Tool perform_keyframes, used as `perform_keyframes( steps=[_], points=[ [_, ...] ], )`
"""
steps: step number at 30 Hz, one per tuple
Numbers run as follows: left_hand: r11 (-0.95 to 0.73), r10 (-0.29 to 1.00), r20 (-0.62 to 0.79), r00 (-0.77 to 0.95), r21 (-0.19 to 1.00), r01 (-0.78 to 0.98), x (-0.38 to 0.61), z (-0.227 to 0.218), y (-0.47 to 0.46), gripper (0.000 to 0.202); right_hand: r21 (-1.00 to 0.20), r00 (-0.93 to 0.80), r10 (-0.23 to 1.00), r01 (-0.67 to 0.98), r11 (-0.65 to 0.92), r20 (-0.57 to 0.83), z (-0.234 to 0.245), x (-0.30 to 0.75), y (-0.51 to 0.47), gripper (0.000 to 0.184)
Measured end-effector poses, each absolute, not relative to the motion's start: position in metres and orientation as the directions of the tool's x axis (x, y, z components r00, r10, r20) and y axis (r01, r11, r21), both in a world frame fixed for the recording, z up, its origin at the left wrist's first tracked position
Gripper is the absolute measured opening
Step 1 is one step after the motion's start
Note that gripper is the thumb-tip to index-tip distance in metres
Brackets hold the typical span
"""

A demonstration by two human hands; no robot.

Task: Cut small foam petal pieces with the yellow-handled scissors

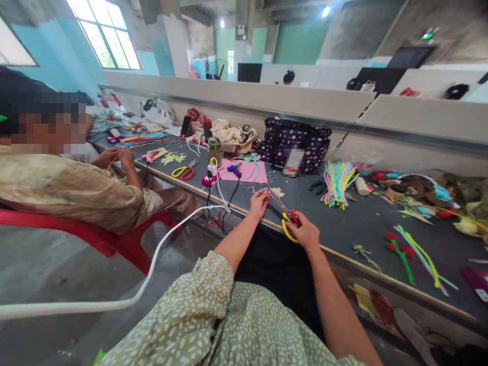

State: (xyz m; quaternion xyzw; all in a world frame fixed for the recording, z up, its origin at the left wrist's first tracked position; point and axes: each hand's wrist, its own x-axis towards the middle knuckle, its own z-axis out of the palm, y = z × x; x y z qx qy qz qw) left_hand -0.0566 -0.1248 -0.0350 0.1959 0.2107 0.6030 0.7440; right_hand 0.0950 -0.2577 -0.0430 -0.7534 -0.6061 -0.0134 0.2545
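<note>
My right hand [307, 233] is closed around the handles of a pair of scissors [290, 222], one handle loop red and the other yellow. The metal blades point away to the upper left, toward the fingers of my left hand [260, 203]. Those fingers are pinched together at the table edge, close to the blade tips; what is between them is too small to make out. Just behind the blades lies a small pile of pale cut pieces [277, 192] on the dark table [305, 189].
A pink sheet [249, 172] carries a blue glue gun [234, 170]. More scissors [184, 171] lie left of it. Pipe cleaners [337, 185] are bundled to the right, near red pipe-cleaner flowers [400, 249]. A white cable [163, 249] crosses at left, by a seated co-worker [72, 188].
</note>
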Motion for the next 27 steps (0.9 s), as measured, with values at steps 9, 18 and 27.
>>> perform_keyframes(
  steps=[9, 18, 27],
  points=[
    [0.199, 0.980, -0.107, 0.168, 0.548, -0.813, -0.0550, -0.0379, -0.1222, 0.021, -0.321, 0.226, 0.902, 0.941, -0.106, 0.367, -0.0472, 0.0960, -0.2571, 0.059],
    [0.202, 0.979, -0.099, 0.176, 0.544, -0.815, -0.0562, -0.0338, -0.1244, 0.021, -0.316, 0.238, 0.906, 0.941, -0.125, 0.351, -0.0487, 0.0957, -0.2560, 0.061],
    [0.220, 0.975, -0.137, 0.172, 0.567, -0.794, -0.0569, -0.0297, -0.1274, 0.021, -0.300, 0.229, 0.906, 0.946, -0.121, 0.356, -0.0473, 0.0952, -0.2567, 0.060]
  ],
)
